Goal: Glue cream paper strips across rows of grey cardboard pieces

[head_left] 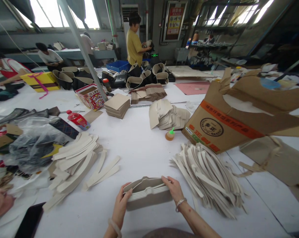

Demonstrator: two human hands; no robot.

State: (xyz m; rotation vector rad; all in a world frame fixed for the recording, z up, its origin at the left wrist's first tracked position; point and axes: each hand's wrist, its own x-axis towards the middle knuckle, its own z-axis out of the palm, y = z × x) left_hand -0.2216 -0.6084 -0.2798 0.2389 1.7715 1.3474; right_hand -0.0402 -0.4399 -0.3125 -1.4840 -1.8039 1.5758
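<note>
Between my two hands is a stack of grey-beige board pieces [149, 198] with pale edges, held just above the white table. My left hand [122, 200] grips its left end, thumb on the upper edge. At the other end, my right hand [173, 189] is closed on the stack, fingers over the top corner. One piece at the back bows away from the others, leaving a gap. A heap of long pale strips [206, 175] lies to the right of my right hand. Left of my hands, more curved strips [75, 162] are piled, with a few loose ones beside them.
A glue bottle with a green tip [170, 134] stands beyond my hands, near stacked board pieces [168, 115]. An open cardboard box [221, 119] is at right. A red-labelled bottle [78, 119] lies at left, a phone [30, 219] at front left. Several people work farther back.
</note>
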